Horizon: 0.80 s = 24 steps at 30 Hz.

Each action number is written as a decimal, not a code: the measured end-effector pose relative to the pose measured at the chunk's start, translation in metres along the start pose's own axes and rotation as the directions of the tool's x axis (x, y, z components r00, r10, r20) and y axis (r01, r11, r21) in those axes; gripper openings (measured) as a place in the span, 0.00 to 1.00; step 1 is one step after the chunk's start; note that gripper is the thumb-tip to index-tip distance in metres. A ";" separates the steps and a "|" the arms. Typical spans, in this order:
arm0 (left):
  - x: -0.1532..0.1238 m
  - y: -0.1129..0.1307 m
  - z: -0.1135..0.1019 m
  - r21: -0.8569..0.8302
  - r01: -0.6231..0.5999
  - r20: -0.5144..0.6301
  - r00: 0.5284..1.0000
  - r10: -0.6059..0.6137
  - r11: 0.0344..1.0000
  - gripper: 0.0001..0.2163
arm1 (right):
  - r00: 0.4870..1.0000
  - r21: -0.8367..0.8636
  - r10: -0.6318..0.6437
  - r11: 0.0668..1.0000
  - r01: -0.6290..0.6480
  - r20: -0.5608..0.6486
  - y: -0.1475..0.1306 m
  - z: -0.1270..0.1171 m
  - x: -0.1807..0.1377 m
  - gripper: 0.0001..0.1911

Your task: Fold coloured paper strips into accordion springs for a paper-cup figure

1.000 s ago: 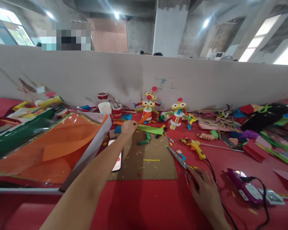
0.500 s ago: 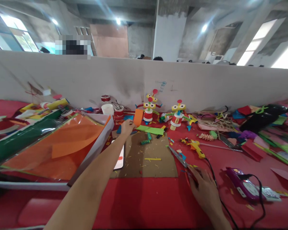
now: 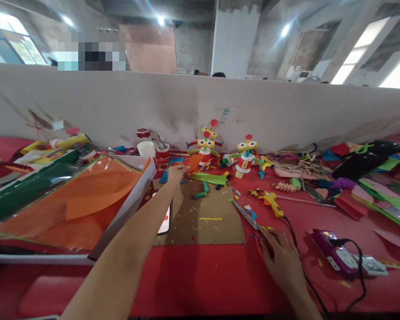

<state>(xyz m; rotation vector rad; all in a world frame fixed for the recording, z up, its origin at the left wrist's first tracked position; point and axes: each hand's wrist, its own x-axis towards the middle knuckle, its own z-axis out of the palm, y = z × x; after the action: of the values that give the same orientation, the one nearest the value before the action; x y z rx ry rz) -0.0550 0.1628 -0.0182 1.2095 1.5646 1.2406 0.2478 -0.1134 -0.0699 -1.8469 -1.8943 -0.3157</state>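
Observation:
My left hand (image 3: 177,173) reaches over the back of a brown cardboard sheet (image 3: 186,226), its fingers pinched on a piece of orange paper (image 3: 196,162). Just right of that paper lies a green paper strip (image 3: 209,178), with a springy green-and-black folded paper piece (image 3: 200,194) nearer to me. At the cardboard's right edge, my right hand (image 3: 282,254) is wrapped round the red handles of scissors (image 3: 248,216), whose blades point away to the left. Paper-cup figures with yellow eye pieces, one a red-and-white cup figure (image 3: 244,162), stand behind.
A yellow glue gun (image 3: 272,204) with a black cord lies right of the scissors, beyond a purple power strip (image 3: 336,255). A phone (image 3: 165,220) sits under my left forearm. A box (image 3: 133,195) of orange paper fills the left; a white partition (image 3: 120,106) stands behind.
The orange paper has tipped from upright to a lower slant in my left hand. My right hand and the scissors keep their place. The view has shifted slightly.

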 end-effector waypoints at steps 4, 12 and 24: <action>-0.002 0.006 0.002 -0.083 -0.012 -0.020 1.000 0.010 0.996 0.11 | 1.000 -0.001 0.012 1.000 -0.012 0.008 0.000 -0.001 0.000 0.18; -0.057 0.067 -0.030 0.117 -0.478 -0.225 0.841 0.492 0.870 0.10 | 1.000 -0.020 -0.004 1.000 0.004 0.011 0.003 0.000 -0.001 0.18; -0.309 -0.019 -0.029 0.650 -0.758 0.552 0.528 0.646 0.064 0.14 | 0.983 0.205 -0.083 0.972 0.117 -0.165 -0.015 -0.030 -0.010 0.25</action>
<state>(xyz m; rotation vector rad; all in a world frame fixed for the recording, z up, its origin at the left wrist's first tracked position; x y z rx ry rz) -0.0126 -0.1454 -0.0248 2.9935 1.5018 0.7585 0.2378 -0.1374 -0.0470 -1.5445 -1.8404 -0.2690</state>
